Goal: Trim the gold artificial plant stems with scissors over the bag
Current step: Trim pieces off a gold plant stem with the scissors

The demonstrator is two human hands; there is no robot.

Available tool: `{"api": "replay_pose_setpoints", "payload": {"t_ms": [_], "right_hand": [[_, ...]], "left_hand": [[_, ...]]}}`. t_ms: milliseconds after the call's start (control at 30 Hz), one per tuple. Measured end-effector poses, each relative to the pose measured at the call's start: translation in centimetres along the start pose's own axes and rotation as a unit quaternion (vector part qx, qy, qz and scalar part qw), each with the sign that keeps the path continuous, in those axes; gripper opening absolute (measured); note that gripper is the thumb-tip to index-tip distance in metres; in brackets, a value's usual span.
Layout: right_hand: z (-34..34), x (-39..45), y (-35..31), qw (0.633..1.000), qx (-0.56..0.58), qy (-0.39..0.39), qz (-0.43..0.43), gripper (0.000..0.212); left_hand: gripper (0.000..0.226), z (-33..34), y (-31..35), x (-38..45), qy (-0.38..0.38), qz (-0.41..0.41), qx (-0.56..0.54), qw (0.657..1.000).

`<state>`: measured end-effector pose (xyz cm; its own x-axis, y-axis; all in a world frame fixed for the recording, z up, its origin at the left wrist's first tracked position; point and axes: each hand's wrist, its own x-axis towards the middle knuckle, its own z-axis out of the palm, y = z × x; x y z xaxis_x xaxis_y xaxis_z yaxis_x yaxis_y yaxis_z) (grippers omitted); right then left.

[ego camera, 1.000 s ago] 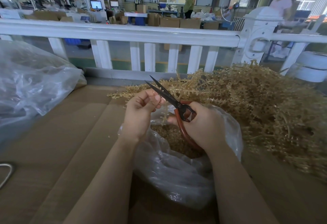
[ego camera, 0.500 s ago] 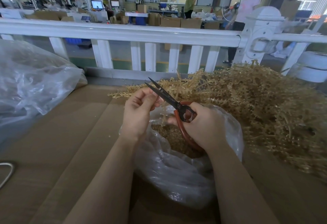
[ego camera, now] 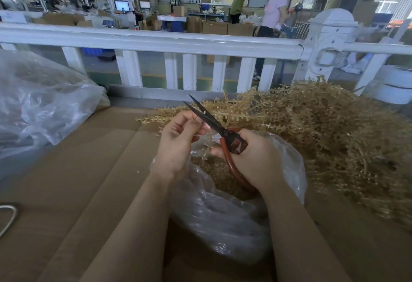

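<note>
My right hand (ego camera: 252, 159) grips the red-handled scissors (ego camera: 214, 123), whose dark blades stand slightly apart and point up to the left. My left hand (ego camera: 178, 141) pinches a small gold stem (ego camera: 206, 142) right at the blades; most of the stem is hidden by my fingers. Both hands are over a clear plastic bag (ego camera: 225, 215) holding gold trimmings (ego camera: 214, 170). A large pile of gold artificial plant stems (ego camera: 334, 130) lies to the right and behind.
The work surface is brown cardboard (ego camera: 78, 170). A big crumpled clear plastic bag (ego camera: 38, 103) lies at the left. A white railing (ego camera: 156, 41) runs along the far edge. A metal loop (ego camera: 7, 217) sits at the left edge. People stand beyond the railing.
My hands and the scissors have stayed almost still over the bag. A person in a pink top behind the railing has walked leftward.
</note>
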<state>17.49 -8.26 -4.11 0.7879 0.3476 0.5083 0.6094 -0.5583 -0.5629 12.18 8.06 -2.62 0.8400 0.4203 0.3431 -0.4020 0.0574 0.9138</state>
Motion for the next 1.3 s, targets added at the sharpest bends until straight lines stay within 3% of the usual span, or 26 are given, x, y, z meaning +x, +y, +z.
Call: {"api": "replay_pose_setpoints", "payload": {"t_ms": [300, 700, 833, 1067, 1167, 1300], "right_hand": [[0.18, -0.04, 0.08, 1.000, 0.021, 0.010, -0.005, 0.049], [0.30, 0.00, 0.06, 0.999, 0.031, 0.033, -0.019, 0.042], [0.25, 0.20, 0.04, 0.996, 0.090, 0.011, 0.016, 0.052], [-0.35, 0.54, -0.19, 0.961, 0.262, -0.007, 0.090, 0.040], [-0.47, 0.67, -0.45, 0.945, 0.303, -0.040, 0.113, 0.029], [-0.41, 0.80, -0.85, 0.935, 0.326, -0.043, 0.132, 0.035]], "left_hand": [[0.009, -0.03, -0.43, 0.03, -0.034, 0.001, -0.028, 0.999], [0.010, -0.01, -0.25, -0.04, -0.018, -0.006, -0.034, 0.999], [0.012, -0.07, -0.30, 0.10, -0.009, -0.015, -0.068, 0.998], [0.015, -0.20, -0.19, 0.31, 0.008, -0.031, -0.136, 0.990], [0.013, -0.05, -0.30, 0.30, -0.008, -0.031, -0.145, 0.989], [0.005, 0.08, -0.36, 0.31, -0.044, -0.036, -0.163, 0.985]]}}
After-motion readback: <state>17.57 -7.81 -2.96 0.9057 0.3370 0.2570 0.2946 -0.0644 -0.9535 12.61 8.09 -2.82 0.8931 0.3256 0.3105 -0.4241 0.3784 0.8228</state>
